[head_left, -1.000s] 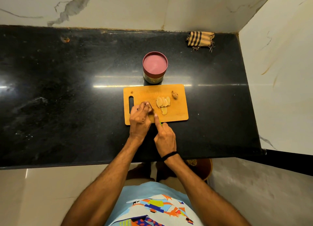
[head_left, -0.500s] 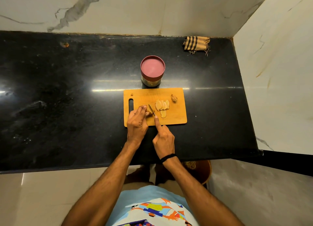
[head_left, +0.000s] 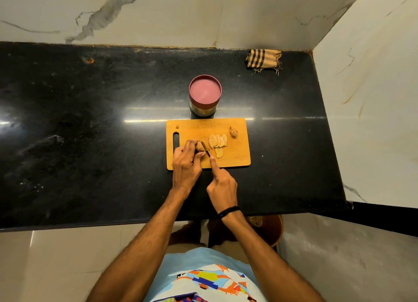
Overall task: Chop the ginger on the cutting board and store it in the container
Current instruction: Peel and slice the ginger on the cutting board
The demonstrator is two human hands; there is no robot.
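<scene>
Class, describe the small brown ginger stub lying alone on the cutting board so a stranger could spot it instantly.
On the black stone counter lies an orange wooden cutting board. Near its far right corner, right of the fanned pale ginger slices, sits a brown knobbly ginger stub. Unlike the slices, it is dark, rough-skinned and alone.

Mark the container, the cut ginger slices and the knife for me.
container [head_left: 205, 91]: head view, centre of its pink lid.
ginger slices [head_left: 217, 141]: head view, middle of the fanned pile.
knife [head_left: 205, 149]: head view, on the blade left of the slices.
</scene>
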